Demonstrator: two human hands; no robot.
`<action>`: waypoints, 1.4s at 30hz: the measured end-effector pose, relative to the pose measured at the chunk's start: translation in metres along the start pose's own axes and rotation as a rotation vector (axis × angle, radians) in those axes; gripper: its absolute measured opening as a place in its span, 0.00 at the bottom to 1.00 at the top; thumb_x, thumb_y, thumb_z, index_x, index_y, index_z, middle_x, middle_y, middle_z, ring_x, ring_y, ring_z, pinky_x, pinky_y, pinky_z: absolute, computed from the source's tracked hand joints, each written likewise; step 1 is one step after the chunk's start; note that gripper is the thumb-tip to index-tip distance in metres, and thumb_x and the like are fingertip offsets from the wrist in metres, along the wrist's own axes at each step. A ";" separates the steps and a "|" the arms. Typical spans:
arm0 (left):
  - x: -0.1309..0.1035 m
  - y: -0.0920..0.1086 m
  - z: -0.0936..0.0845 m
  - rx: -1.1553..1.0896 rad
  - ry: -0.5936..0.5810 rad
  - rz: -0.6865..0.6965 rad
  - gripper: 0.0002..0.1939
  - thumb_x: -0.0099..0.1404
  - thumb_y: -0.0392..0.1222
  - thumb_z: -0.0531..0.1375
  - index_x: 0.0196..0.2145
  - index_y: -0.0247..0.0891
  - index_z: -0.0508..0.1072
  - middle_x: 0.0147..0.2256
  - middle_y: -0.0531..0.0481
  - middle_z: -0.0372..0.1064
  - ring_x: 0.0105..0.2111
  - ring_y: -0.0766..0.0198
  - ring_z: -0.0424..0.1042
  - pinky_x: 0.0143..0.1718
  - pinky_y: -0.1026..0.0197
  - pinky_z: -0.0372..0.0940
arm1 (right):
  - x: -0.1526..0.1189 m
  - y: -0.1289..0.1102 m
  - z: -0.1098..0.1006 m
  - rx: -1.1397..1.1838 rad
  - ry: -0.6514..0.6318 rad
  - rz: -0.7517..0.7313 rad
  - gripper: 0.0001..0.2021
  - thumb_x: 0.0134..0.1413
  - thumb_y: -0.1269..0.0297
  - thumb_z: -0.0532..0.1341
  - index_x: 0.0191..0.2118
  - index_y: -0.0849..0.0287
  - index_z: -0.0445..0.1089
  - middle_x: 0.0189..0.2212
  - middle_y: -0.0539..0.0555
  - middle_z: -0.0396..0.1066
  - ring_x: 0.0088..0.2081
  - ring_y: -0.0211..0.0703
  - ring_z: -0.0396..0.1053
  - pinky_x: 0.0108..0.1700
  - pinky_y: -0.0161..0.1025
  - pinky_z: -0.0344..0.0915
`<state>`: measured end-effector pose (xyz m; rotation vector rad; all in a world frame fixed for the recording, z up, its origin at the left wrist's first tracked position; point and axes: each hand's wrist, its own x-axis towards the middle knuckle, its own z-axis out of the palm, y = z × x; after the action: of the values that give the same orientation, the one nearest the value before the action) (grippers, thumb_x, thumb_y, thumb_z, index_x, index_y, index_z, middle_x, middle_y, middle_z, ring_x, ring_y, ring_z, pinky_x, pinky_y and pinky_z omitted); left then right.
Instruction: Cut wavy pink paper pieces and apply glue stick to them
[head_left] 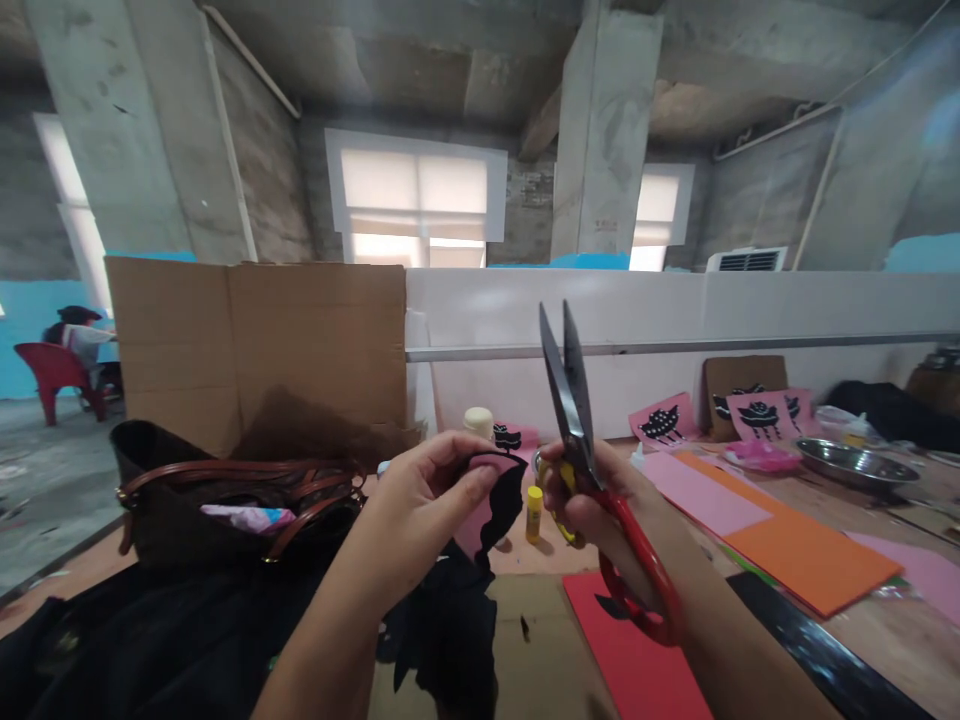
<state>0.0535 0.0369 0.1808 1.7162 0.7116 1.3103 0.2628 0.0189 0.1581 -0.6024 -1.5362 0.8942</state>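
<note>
The pink-and-black paper [510, 500] was pinched between the thumb and fingers of my left hand [420, 515], above the surface [555, 557]; its long axis ran roughly upright, narrowing downward. My right hand [624, 488], just beside it, gripped the scissors [576, 425], blades slightly parted, tips upward and leaning left. Beyond stood a yellow-capped stick [533, 515]; red paper [637, 665] lay below.

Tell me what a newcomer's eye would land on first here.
Probably the red-handled scissors, held blades-up in the right hand just right of the picture's middle. Next might come the pink and black paper pinched in the left hand, left of the blades. Then the bright orange sheet on the table at right.
</note>
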 end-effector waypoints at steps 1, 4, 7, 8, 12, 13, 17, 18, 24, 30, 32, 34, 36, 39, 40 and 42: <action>0.000 -0.001 0.002 0.028 -0.047 -0.008 0.09 0.67 0.43 0.66 0.44 0.39 0.77 0.40 0.48 0.79 0.42 0.60 0.76 0.44 0.62 0.67 | -0.001 0.000 0.000 -0.002 0.002 0.000 0.22 0.56 0.42 0.72 0.47 0.51 0.72 0.33 0.48 0.70 0.30 0.38 0.70 0.31 0.34 0.68; -0.001 -0.002 0.012 0.137 -0.099 -0.014 0.12 0.67 0.40 0.64 0.49 0.41 0.73 0.38 0.49 0.79 0.38 0.59 0.77 0.40 0.61 0.68 | -0.003 0.003 -0.001 -0.033 -0.016 0.005 0.15 0.62 0.52 0.71 0.50 0.49 0.70 0.36 0.47 0.70 0.30 0.34 0.71 0.32 0.32 0.70; -0.003 -0.003 0.020 0.226 -0.131 -0.018 0.09 0.67 0.39 0.63 0.45 0.43 0.70 0.34 0.53 0.77 0.27 0.64 0.73 0.28 0.64 0.66 | -0.004 0.007 -0.002 -0.128 -0.039 0.017 0.12 0.65 0.63 0.68 0.52 0.47 0.70 0.39 0.48 0.73 0.35 0.38 0.73 0.38 0.34 0.72; -0.003 -0.003 0.022 0.248 -0.146 -0.011 0.08 0.67 0.39 0.62 0.43 0.43 0.69 0.33 0.54 0.76 0.26 0.65 0.73 0.27 0.65 0.65 | -0.004 0.007 -0.002 -0.160 -0.044 0.027 0.12 0.64 0.65 0.67 0.52 0.47 0.70 0.39 0.49 0.74 0.38 0.40 0.74 0.39 0.35 0.73; -0.001 -0.008 0.025 0.233 -0.182 0.046 0.06 0.68 0.39 0.63 0.41 0.43 0.69 0.37 0.51 0.78 0.37 0.61 0.78 0.36 0.63 0.70 | -0.003 0.002 -0.004 -0.236 -0.064 0.069 0.13 0.60 0.68 0.68 0.50 0.48 0.71 0.37 0.48 0.75 0.36 0.41 0.72 0.37 0.35 0.71; 0.000 -0.008 0.025 0.208 -0.174 0.054 0.07 0.68 0.40 0.64 0.42 0.43 0.69 0.38 0.51 0.78 0.39 0.60 0.79 0.38 0.63 0.70 | -0.003 0.001 -0.004 -0.248 -0.068 0.074 0.14 0.59 0.68 0.68 0.49 0.49 0.72 0.35 0.47 0.74 0.35 0.40 0.72 0.36 0.35 0.70; -0.001 -0.006 0.024 0.289 0.145 0.196 0.05 0.68 0.42 0.65 0.38 0.43 0.71 0.36 0.52 0.74 0.39 0.62 0.75 0.40 0.64 0.67 | -0.001 0.000 0.000 -0.226 -0.021 0.098 0.14 0.57 0.70 0.67 0.49 0.51 0.71 0.33 0.47 0.73 0.32 0.39 0.71 0.33 0.34 0.70; -0.003 -0.004 0.022 0.336 0.243 0.230 0.07 0.68 0.43 0.65 0.34 0.42 0.71 0.33 0.54 0.71 0.35 0.63 0.72 0.38 0.65 0.65 | 0.000 0.000 0.002 -0.194 0.022 0.088 0.15 0.57 0.69 0.67 0.49 0.51 0.71 0.34 0.48 0.73 0.31 0.39 0.71 0.31 0.34 0.69; -0.014 0.006 0.013 0.378 -0.421 -0.037 0.16 0.68 0.55 0.64 0.29 0.40 0.77 0.24 0.53 0.68 0.25 0.63 0.64 0.26 0.64 0.57 | 0.002 0.000 -0.001 -0.088 0.227 0.044 0.14 0.58 0.61 0.69 0.48 0.51 0.69 0.36 0.49 0.73 0.31 0.39 0.73 0.29 0.34 0.71; -0.001 -0.017 0.041 0.221 -0.231 0.091 0.11 0.66 0.48 0.67 0.42 0.41 0.79 0.34 0.49 0.75 0.32 0.58 0.71 0.32 0.63 0.67 | 0.000 -0.006 0.001 -0.114 0.237 -0.011 0.15 0.57 0.59 0.70 0.48 0.52 0.71 0.37 0.50 0.74 0.34 0.42 0.74 0.33 0.35 0.74; 0.002 -0.020 0.048 0.168 -0.138 0.171 0.12 0.69 0.51 0.63 0.38 0.41 0.79 0.32 0.48 0.75 0.33 0.57 0.72 0.37 0.60 0.69 | -0.001 -0.009 0.005 -0.128 0.238 -0.031 0.14 0.57 0.60 0.70 0.47 0.51 0.71 0.36 0.50 0.74 0.32 0.41 0.74 0.31 0.34 0.73; 0.003 -0.018 0.051 0.186 -0.068 0.199 0.13 0.71 0.50 0.60 0.38 0.41 0.80 0.34 0.47 0.75 0.35 0.56 0.73 0.40 0.58 0.70 | -0.003 -0.010 0.007 -0.142 0.232 -0.038 0.14 0.57 0.62 0.70 0.47 0.51 0.70 0.35 0.49 0.74 0.30 0.40 0.73 0.29 0.34 0.73; 0.002 -0.015 0.051 0.222 -0.035 0.202 0.12 0.72 0.48 0.59 0.41 0.42 0.81 0.36 0.46 0.76 0.37 0.55 0.74 0.39 0.58 0.70 | -0.004 -0.010 0.007 -0.162 0.225 -0.043 0.13 0.58 0.63 0.69 0.48 0.51 0.70 0.35 0.49 0.73 0.29 0.40 0.73 0.28 0.34 0.74; 0.000 -0.012 0.050 0.233 -0.017 0.243 0.12 0.72 0.46 0.59 0.43 0.42 0.82 0.36 0.47 0.77 0.40 0.54 0.75 0.41 0.58 0.72 | -0.006 -0.009 0.004 -0.187 0.211 -0.056 0.12 0.60 0.63 0.68 0.49 0.51 0.71 0.36 0.50 0.74 0.30 0.40 0.74 0.29 0.34 0.75; -0.001 -0.012 0.049 0.232 -0.006 0.259 0.12 0.73 0.46 0.59 0.43 0.42 0.82 0.37 0.47 0.78 0.42 0.54 0.76 0.43 0.57 0.72 | -0.007 -0.009 0.003 -0.194 0.199 -0.060 0.12 0.61 0.63 0.67 0.50 0.51 0.71 0.36 0.50 0.74 0.30 0.39 0.74 0.29 0.34 0.75; -0.002 -0.013 0.048 0.241 0.021 0.280 0.11 0.73 0.45 0.59 0.42 0.43 0.82 0.40 0.47 0.80 0.45 0.54 0.77 0.47 0.57 0.72 | -0.008 -0.009 0.002 -0.207 0.170 -0.067 0.12 0.61 0.63 0.67 0.50 0.50 0.72 0.36 0.50 0.75 0.30 0.39 0.74 0.29 0.34 0.76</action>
<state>0.0997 0.0281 0.1641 2.0567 0.6808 1.4813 0.2633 0.0072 0.1607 -0.7514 -1.4955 0.6209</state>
